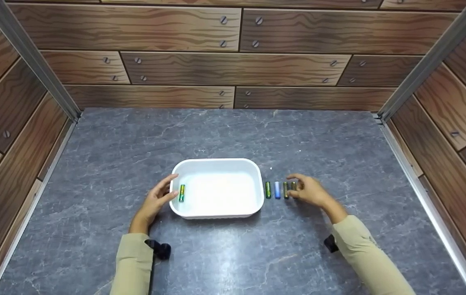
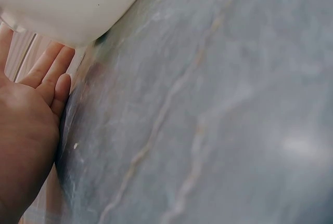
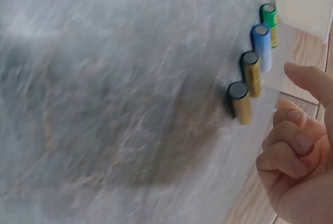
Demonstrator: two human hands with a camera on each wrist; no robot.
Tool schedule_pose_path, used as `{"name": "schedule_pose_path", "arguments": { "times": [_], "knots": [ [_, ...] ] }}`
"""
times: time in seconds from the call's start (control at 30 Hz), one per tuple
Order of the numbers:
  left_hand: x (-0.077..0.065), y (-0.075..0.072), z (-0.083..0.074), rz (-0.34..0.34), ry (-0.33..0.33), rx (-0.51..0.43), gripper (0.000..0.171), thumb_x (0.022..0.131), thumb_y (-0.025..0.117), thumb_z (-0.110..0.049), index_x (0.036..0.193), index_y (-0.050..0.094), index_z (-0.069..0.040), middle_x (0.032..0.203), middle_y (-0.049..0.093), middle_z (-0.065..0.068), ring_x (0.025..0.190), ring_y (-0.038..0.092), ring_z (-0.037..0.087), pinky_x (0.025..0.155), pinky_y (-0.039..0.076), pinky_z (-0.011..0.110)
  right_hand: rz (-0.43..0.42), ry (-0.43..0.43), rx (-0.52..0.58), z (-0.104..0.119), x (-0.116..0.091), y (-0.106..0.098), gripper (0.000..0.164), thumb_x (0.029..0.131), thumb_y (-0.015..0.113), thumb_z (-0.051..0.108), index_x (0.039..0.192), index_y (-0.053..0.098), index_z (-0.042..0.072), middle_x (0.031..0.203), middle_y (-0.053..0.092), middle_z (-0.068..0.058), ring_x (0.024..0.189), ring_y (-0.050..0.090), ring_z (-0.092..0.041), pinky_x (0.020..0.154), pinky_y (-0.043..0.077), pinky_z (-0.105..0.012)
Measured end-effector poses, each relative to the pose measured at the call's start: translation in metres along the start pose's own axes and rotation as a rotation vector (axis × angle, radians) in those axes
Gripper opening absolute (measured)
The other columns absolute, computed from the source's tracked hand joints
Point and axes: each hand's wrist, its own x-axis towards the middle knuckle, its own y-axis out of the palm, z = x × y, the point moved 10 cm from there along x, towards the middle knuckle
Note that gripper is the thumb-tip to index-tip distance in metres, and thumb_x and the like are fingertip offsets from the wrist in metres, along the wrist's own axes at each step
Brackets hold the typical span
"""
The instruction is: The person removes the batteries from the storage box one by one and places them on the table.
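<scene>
A white rectangular tray [image 1: 216,215] stands on the grey table. Inside it, by the left wall, lies a green-and-yellow battery [image 1: 182,193]. My left hand [image 1: 156,203] rests against the tray's left end, its fingers extended along the rim and the thumb at the edge. Just right of the tray runs a row of batteries: a green one [image 1: 268,190], a blue one [image 1: 277,190], and two gold ones, the farther right of them [image 3: 240,104] partly behind fingers in the head view. Over that right end hovers my right hand [image 1: 308,191], thumb and index finger apart, other fingers curled, holding nothing.
The marbled grey tabletop [image 1: 225,135] extends around the tray. Wood-patterned panels [image 1: 233,69] with metal edge rails [image 1: 425,205] enclose the back and both sides. A dark wrist device [image 1: 161,250] sits at the left sleeve, another [image 1: 331,243] at the right.
</scene>
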Motion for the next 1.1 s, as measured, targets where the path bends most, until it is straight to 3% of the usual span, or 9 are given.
{"name": "schedule_pose_path", "arguments": {
  "times": [0.37,0.53,0.87,1.1],
  "knots": [
    [0.001,0.0,0.0,0.01,0.012,0.004,0.055,0.091,0.061,-0.003,0.144,0.044,-0.006,0.143,0.051,0.021,0.115,0.055,0.009,0.093,0.044,0.017,-0.006,-0.117,0.048,0.043,-0.003,0.009,0.04,0.086,0.07,0.011,0.122,0.059,-0.004,0.065,0.052,0.0,0.054,0.041,-0.006,0.052,0.035,-0.02],
    [0.001,0.0,-0.001,0.008,0.013,0.003,0.055,0.092,0.061,-0.004,0.144,0.044,-0.006,0.143,0.051,0.021,0.116,0.055,0.011,0.092,0.044,0.018,0.003,-0.185,0.068,0.062,-0.006,0.015,0.039,0.084,0.072,0.011,0.119,0.062,-0.003,0.065,0.053,-0.002,0.055,0.041,-0.004,0.052,0.036,-0.018],
    [0.001,0.0,0.001,0.006,0.009,-0.004,0.055,0.091,0.061,-0.002,0.144,0.045,-0.008,0.142,0.052,0.021,0.118,0.055,0.015,0.093,0.045,0.019,0.037,-0.173,0.058,0.081,-0.005,0.025,0.038,0.086,0.071,0.013,0.121,0.062,0.001,0.068,0.054,-0.001,0.055,0.041,-0.007,0.054,0.036,-0.019],
    [0.0,0.0,0.0,0.009,-0.002,0.003,0.056,0.091,0.061,-0.003,0.144,0.044,-0.008,0.144,0.05,0.02,0.119,0.054,0.014,0.093,0.044,0.018,0.033,-0.239,0.038,0.1,-0.005,0.034,0.037,0.085,0.071,0.014,0.118,0.063,0.0,0.065,0.052,0.0,0.056,0.04,-0.004,0.055,0.035,-0.018]
  ]
}}
